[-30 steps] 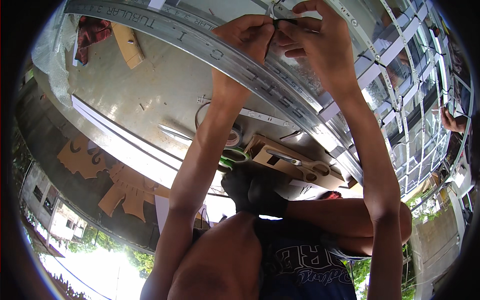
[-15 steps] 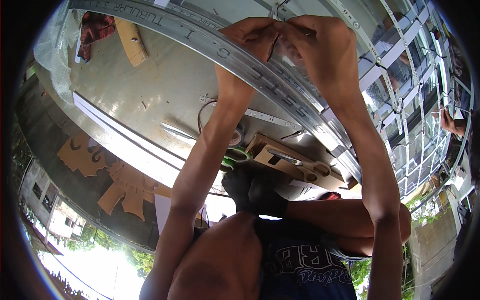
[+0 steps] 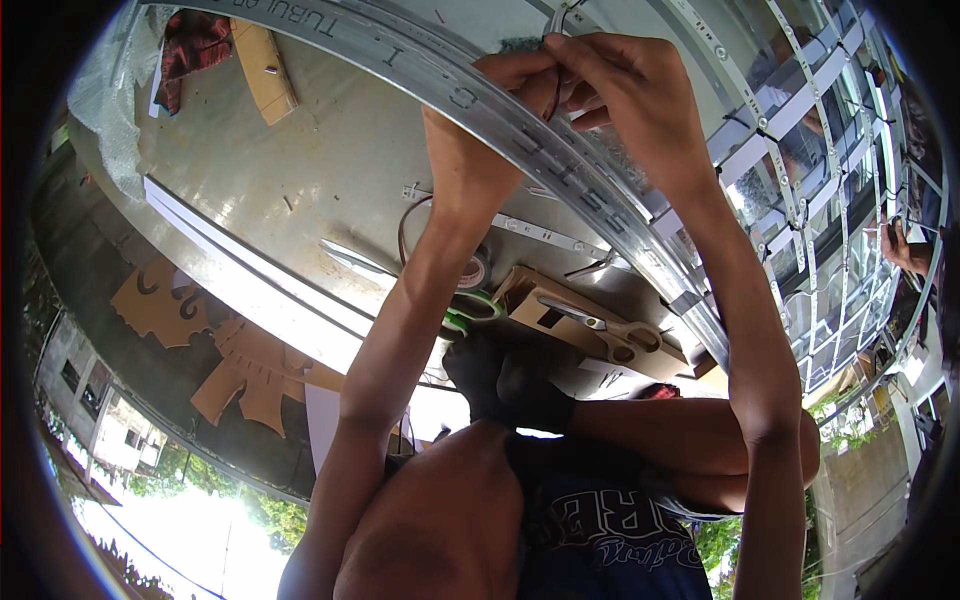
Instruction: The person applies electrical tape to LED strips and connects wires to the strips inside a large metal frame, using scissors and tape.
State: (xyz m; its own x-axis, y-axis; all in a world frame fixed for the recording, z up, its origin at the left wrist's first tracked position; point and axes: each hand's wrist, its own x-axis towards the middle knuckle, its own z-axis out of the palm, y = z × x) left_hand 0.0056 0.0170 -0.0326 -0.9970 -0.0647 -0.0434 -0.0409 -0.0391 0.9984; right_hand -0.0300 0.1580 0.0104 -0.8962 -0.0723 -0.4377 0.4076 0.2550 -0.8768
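Observation:
Both hands meet at the top middle, over the inner side of a grey metal frame. A thin dark wire [image 3: 555, 98] hangs between the fingertips. My left hand [image 3: 520, 75] reaches behind the metal tube [image 3: 440, 88], which hides part of its palm, and its fingers are closed at the wire. From the right, my right hand [image 3: 640, 95] pinches at the same wire with thumb and forefinger, its other fingers curled. Just above the fingertips, a short wire end joins a strip near the frame. The exact grip of the fingertips is partly hidden.
On the right, a metal lattice carries several white LED strips [image 3: 745, 90]. A loose LED strip [image 3: 545, 236], tape roll [image 3: 476, 270], green-handled scissors [image 3: 475, 306], tan-handled scissors [image 3: 630, 340] and cardboard [image 3: 520, 290] lie below. Another person's hand [image 3: 900, 248] shows at far right.
My hands have drawn slightly apart, and more of the dark wire shows between them. The lower fingers of my right hand have shifted. The left hand has moved a little right.

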